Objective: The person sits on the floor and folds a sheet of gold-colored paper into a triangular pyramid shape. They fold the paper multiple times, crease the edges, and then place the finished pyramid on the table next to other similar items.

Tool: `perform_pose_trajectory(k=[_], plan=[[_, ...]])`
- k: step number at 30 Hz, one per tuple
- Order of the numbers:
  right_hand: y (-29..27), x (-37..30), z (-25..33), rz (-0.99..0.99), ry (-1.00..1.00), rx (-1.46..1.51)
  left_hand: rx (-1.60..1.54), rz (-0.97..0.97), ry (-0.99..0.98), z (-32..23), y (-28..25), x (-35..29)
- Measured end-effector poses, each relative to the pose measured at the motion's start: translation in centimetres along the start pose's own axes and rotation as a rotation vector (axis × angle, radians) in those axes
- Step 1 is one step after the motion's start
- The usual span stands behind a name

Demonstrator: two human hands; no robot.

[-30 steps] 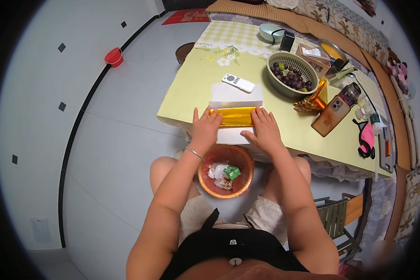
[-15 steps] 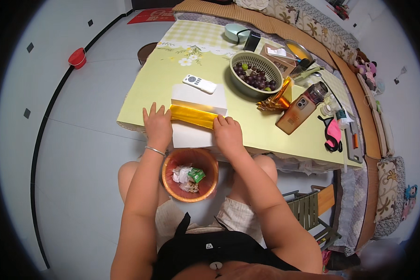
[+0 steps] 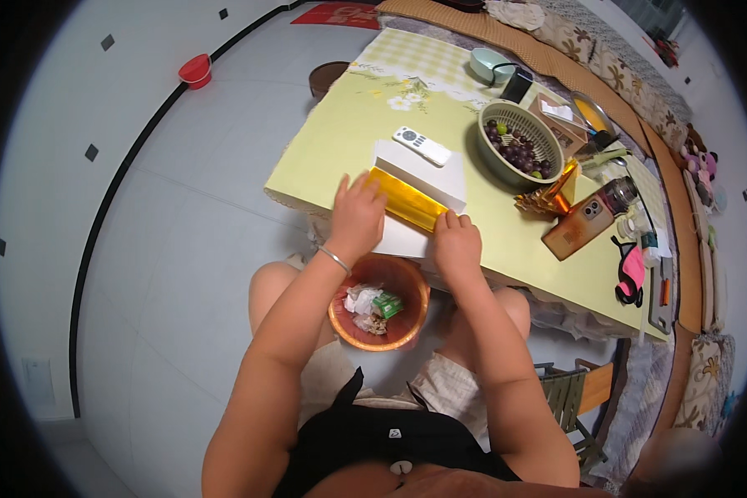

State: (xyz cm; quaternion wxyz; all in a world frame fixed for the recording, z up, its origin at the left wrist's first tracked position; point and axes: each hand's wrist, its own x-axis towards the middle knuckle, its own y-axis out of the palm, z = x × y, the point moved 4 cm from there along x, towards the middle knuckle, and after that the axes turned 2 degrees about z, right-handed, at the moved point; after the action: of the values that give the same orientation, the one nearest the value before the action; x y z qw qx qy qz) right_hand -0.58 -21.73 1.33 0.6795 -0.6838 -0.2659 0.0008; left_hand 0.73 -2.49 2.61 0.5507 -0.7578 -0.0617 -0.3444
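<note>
A strip of shiny gold foil paper (image 3: pixel 408 201) lies folded across a white sheet of paper (image 3: pixel 419 170) at the table's near edge. My left hand (image 3: pixel 357 217), with a bangle at the wrist, rests over the strip's left end. Its fingers are stretched out and slightly apart, a little blurred. At the right end, my right hand (image 3: pixel 458 247) has its fingers bent and pressed together on the foil. Just beyond the paper sits a white remote control (image 3: pixel 422 146).
A colander (image 3: pixel 520 145) of grapes stands right of the paper, near crumpled gold foil (image 3: pixel 548 197) and a phone (image 3: pixel 581 222) leaning on a jar (image 3: pixel 619 196). A pink and black item (image 3: pixel 630 270) lies farther right. Below the table edge, between my knees, is a waste bin (image 3: pixel 420 303).
The view has turned, so the whole scene sits farther right and tilted. My left hand has come farther over the foil's left end; my right hand stays at the other end.
</note>
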Motion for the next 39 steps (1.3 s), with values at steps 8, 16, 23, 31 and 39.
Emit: perform_pose_trajectory(k=[8, 16, 23, 31, 39], plan=[[-1.3, 0.1, 1.2, -0.081, -0.062, 0.127, -0.412, -0.017, 0.102, -4.0, 0.8, -1.3], [0.9, 0.8, -3.8, 0.071, 0.194, 0.791, -0.507, -0.022, -0.085, -3.0, 1.7, -0.9], [1.1, 1.4, -4.0, 0.053, 0.289, 0.777, -0.466, -0.078, -0.235, -2.6, 2.0, -0.4], [1.4, 1.7, -3.4, 0.033, 0.355, 0.644, -0.39, -0.065, -0.28, -2.8, 2.4, 0.3], [1.2, 1.7, -3.1, 0.017, 0.356, 0.597, -0.368, -0.044, -0.277, -2.7, 2.8, 0.5]])
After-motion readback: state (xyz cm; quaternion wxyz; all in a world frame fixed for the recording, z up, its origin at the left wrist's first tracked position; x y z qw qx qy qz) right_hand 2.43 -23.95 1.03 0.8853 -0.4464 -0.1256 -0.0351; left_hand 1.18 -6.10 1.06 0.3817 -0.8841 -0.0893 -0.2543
